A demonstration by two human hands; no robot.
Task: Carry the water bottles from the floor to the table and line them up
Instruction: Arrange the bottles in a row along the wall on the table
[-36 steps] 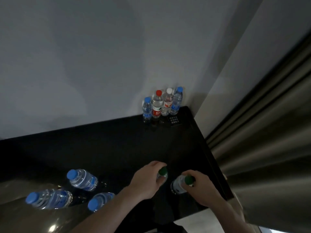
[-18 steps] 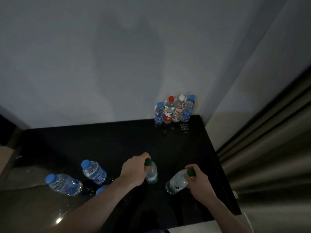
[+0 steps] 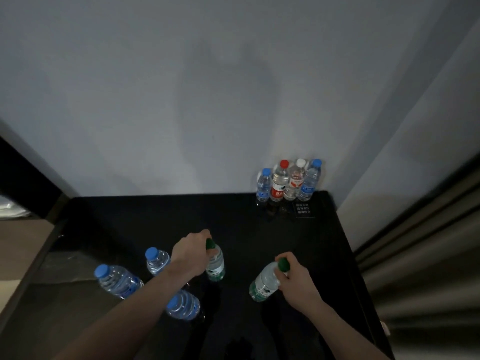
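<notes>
two green-capped bottles gripped at the neck, ready for placing

while gripped just under their caps, held low over the black surface [image 3: 259, 229] for easy setting down. left hand [image 3: 191, 252] curled round the neck of the left green-capped bottle [image 3: 215, 265], fingers closed on it, bottle near upright with its base at or just above the surface; contact too dark to tell. right hand [image 3: 298, 280] likewise wrapped round the neck of the right green-capped bottle [image 3: 263, 283], which leans with its base toward the left, probably mid-swing toward standing. gripped high, likely so that the bases stay free to meet the surface squarely.

three blue-capped bottles [image 3: 118, 280] standing in a loose cluster at the near left, partly behind the left forearm, not in a straight line. four more bottles [image 3: 288, 181] ranked tight against the wall [image 3: 181, 100] at the far right corner, beside a small dark card [image 3: 304, 209]; seemingly a separate set. curtain [image 3: 428, 255] hanging at the right.

probably next: standing both bottles beside the blue-capped group, then straightening the row.
</notes>
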